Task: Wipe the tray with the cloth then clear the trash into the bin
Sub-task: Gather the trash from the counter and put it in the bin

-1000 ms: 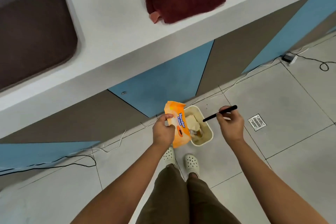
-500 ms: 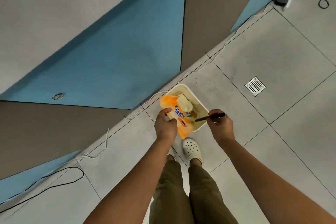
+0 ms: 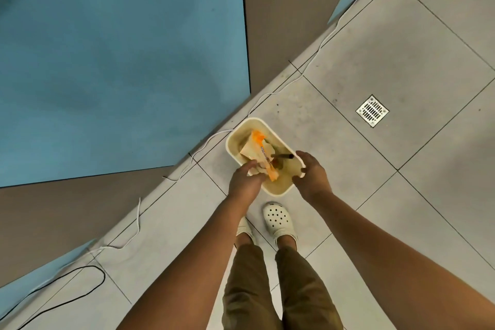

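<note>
A small cream bin [image 3: 242, 127] stands on the tiled floor against the counter base. Inside it lie the orange wrapper [image 3: 261, 151], a pale paper cup or box and a dark pen [image 3: 282, 156]. My left hand [image 3: 245, 182] hovers over the bin's near left rim with its fingers apart and nothing in them. My right hand [image 3: 312, 173] hangs over the near right rim, fingers spread, holding nothing. The tray and the cloth are out of view.
Blue and brown counter panels [image 3: 120, 61] fill the upper left. A white cable [image 3: 308, 69] and a black cable [image 3: 80, 292] run along the floor by the counter base. A metal floor drain [image 3: 372, 110] lies to the right. My feet in white clogs [image 3: 278, 220] stand just below the bin.
The orange wrapper has left my left hand and the pen my right; both now lie in the bin. My head has tipped further down, so the countertop, tray and cloth have gone from view.
</note>
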